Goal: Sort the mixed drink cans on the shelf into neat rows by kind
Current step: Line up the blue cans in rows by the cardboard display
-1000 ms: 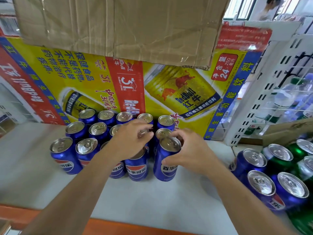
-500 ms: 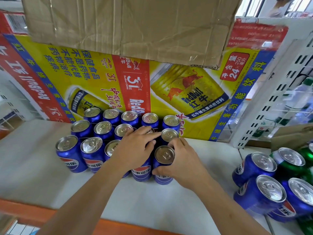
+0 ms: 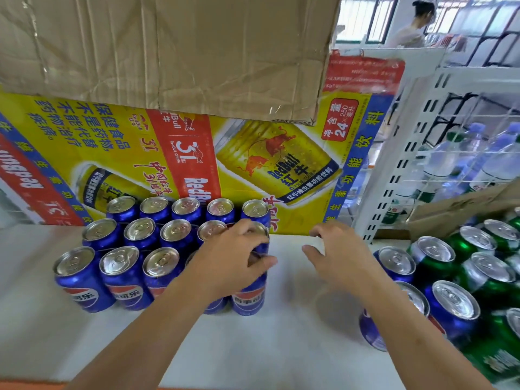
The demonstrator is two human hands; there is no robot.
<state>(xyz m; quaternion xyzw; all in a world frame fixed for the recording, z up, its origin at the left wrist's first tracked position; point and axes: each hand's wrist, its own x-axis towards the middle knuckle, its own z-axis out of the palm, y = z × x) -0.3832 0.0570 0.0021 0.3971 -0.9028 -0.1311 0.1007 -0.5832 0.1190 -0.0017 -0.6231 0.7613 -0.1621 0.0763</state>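
Observation:
Several blue Pepsi cans (image 3: 126,277) stand in three tidy rows on the white shelf (image 3: 267,347), against a yellow Red Bull carton. My left hand (image 3: 233,257) rests over the tops of the cans at the right end of the front rows, fingers curled on the front right blue can (image 3: 249,295). My right hand (image 3: 334,254) hovers over bare shelf, fingers loosely curled and holding nothing. To its right stands a mixed cluster: blue Pepsi cans (image 3: 453,308) and green cans (image 3: 486,274) together.
The Red Bull carton (image 3: 253,164) forms the back wall, and a brown cardboard flap (image 3: 168,52) hangs overhead. A white perforated shelf upright (image 3: 394,164) and water bottles (image 3: 450,164) stand at the right. An orange shelf edge (image 3: 28,385) runs along the front.
My right hand has let go of the front right blue can and moved right, away from the rows. The left hand stays on the cans. The view has shifted slightly.

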